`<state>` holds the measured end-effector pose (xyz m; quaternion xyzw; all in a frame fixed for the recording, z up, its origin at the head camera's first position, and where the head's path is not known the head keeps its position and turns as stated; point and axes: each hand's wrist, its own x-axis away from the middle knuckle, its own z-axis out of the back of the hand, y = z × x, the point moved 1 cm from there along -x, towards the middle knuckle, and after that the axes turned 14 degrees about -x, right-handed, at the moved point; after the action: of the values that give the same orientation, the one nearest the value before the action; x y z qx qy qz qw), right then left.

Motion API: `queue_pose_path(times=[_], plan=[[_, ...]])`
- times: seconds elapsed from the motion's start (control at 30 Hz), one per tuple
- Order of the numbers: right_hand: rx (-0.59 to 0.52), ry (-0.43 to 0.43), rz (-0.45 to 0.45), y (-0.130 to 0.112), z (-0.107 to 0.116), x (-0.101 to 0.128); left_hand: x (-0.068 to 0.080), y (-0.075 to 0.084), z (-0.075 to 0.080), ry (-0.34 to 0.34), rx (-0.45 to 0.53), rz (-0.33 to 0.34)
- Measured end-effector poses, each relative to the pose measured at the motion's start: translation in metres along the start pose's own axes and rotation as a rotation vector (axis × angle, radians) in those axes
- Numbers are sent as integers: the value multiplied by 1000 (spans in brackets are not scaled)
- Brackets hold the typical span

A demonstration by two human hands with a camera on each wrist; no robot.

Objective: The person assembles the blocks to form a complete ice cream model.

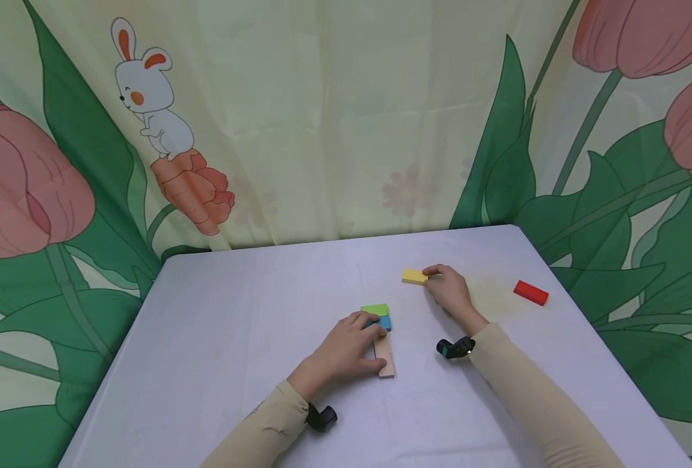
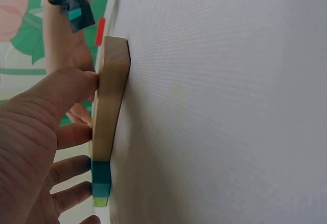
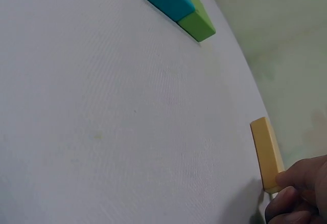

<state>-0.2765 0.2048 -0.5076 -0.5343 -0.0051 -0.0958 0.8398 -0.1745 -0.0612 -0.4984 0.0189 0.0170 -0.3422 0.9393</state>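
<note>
Cream cloth printed with pink tulips, green leaves and a white rabbit makes up the backdrop (image 1: pixel 322 117) behind everything. In front of it spreads the bench (image 1: pixel 205 364), its top covered in white. Two beige sleeves (image 1: pixel 539 396) reach in over it, each with a small black device (image 1: pixel 322 419) at the wrist. The left hand (image 1: pixel 343 348) is spread with fingers loose, its thumb and fingertips resting against the wooden block (image 1: pixel 384 351) and the blue one just past it. The right hand (image 1: pixel 451 292) pinches the right end of the yellow block between thumb and fingers. Longest of the pieces, the wooden block lies near the middle of the bench. The red block (image 1: pixel 531 292) lies apart, near the right edge. The yellow block (image 1: pixel 413 277) is towards the far edge. The green block (image 1: pixel 375 309) touches the far side of the blue block (image 1: pixel 385 323), which meets the wooden block's far end.
</note>
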Motion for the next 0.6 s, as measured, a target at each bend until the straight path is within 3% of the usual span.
queue_pose_path(times=[0.6], plan=[[-17, -30, 15, -12, -24, 6, 1, 1, 1, -19, 16, 10]])
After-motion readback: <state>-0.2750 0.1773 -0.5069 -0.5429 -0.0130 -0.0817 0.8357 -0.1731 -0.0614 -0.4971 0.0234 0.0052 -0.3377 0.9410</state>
